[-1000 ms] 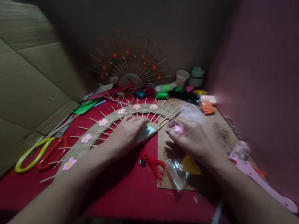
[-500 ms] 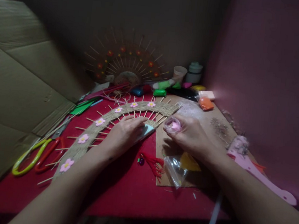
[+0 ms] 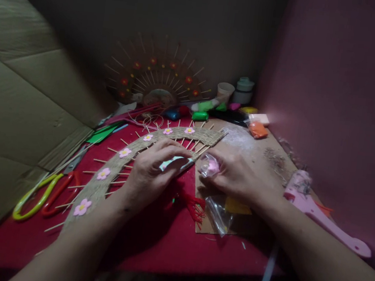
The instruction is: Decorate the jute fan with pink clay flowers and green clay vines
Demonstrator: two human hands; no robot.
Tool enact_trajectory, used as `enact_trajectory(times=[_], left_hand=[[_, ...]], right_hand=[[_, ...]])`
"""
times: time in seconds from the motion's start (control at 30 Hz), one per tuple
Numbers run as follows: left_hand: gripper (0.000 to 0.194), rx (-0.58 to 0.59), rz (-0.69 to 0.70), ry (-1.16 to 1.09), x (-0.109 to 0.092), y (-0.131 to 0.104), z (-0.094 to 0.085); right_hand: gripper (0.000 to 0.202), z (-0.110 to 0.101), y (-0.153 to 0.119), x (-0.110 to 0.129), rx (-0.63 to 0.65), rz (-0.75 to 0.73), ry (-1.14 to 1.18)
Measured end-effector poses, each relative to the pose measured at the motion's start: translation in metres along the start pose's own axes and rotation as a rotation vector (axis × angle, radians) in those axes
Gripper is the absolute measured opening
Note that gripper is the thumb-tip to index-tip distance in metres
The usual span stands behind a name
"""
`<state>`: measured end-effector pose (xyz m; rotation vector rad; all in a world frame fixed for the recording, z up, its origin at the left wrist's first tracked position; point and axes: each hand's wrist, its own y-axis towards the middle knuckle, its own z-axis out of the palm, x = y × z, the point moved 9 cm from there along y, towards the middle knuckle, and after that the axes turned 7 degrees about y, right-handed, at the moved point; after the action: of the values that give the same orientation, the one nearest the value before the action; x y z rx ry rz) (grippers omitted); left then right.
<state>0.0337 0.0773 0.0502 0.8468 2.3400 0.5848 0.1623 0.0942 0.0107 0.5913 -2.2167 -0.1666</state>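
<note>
My right hand (image 3: 237, 172) is closed around a small clear plastic bag (image 3: 209, 166) with pink clay inside, its mouth facing left. My left hand (image 3: 156, 164) hovers over the inner part of a twine-woven half ring (image 3: 171, 133) with thin sticks. Its thumb and fingers are curved and apart, fingertips near the bag. Between them shows a pale, shiny blue-white piece (image 3: 172, 162) at the ring's centre. Pink flowers (image 3: 125, 152) with yellow middles dot the woven band. Part of the ring is hidden under my left hand and forearm.
Scissors (image 3: 64, 181) lie at left by a cardboard panel (image 3: 14, 95). A red tassel (image 3: 194, 206), an empty-looking clear bag (image 3: 220, 215) and a pink glue gun (image 3: 326, 222) lie nearer me. Behind are a cup (image 3: 225, 92), a jar (image 3: 244, 90) and another decorated half ring (image 3: 161, 73).
My left hand has risen off the inner piece, with thumb and fingers parting and reaching right. My right hand has moved slightly left and lower with the bag of pink clay.
</note>
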Motion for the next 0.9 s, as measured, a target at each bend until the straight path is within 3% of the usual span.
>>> enact_trajectory(times=[0.3,0.53,0.77,0.83,0.9], left_hand=[[0.009,0.078,0.027,-0.057,-0.015,-0.006,0.026],[0.01,-0.023,0.173,0.101,-0.033,-0.008,0.026],[0.018,0.002,0.273,0.22,-0.043,-0.007,0.031],[0.017,0.053,0.231,0.18,-0.038,-0.005,0.033],[0.015,0.162,0.088,0.012,-0.025,-0.003,0.036]], right_hand=[[0.012,0.013,-0.004,0.003,0.07,-0.06,-0.108],[0.004,0.017,-0.005,0.002,0.099,-0.05,-0.126],[0.004,0.02,-0.006,0.001,0.104,-0.076,-0.028],[0.006,0.022,-0.006,0.002,0.123,-0.069,-0.047],[0.007,0.023,-0.006,0.002,0.146,-0.055,-0.071]])
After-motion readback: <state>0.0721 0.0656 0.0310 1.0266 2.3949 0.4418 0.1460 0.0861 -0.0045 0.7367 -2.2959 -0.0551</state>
